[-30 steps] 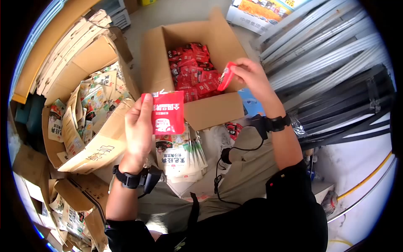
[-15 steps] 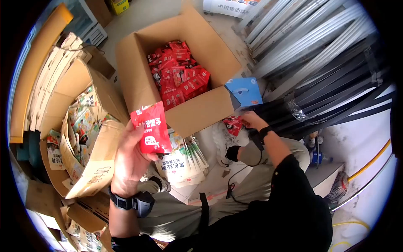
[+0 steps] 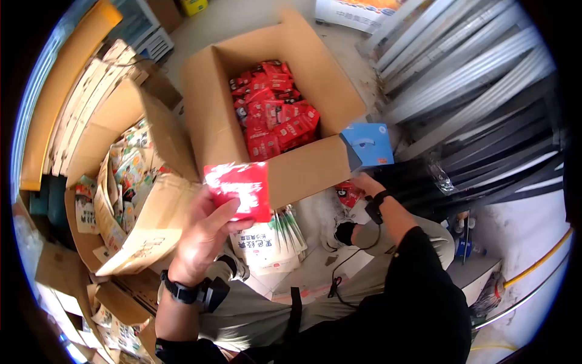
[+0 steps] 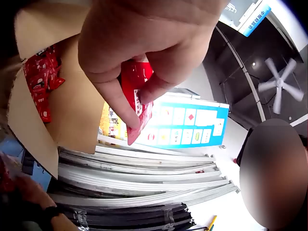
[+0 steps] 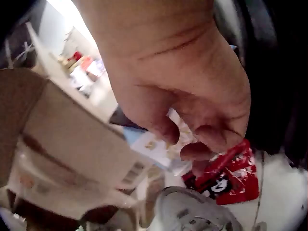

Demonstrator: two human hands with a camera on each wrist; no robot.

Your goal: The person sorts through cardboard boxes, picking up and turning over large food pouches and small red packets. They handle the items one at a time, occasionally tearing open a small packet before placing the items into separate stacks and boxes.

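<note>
Near the cardboard carton's (image 3: 312, 173) 7 o'clock, the left hand (image 3: 197, 236) pinches 1 red sachet (image 3: 250, 191). At 4 o'clock, the right hand (image 3: 368, 184) hovers half-open, fingers bent, by floor sachets (image 5: 243, 180).

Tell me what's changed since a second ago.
The right hand has moved from the edge of the open carton down to red packaging on the floor, no longer visibly pinching the packet it held. The left hand still holds its red pouch; the carton stays put.

Looked like storeroom: open carton (image 3: 312, 173) of red packets (image 3: 267, 112) stood far, packet-filled carton (image 3: 148, 239) left, pale bars (image 3: 464, 76) right
</note>
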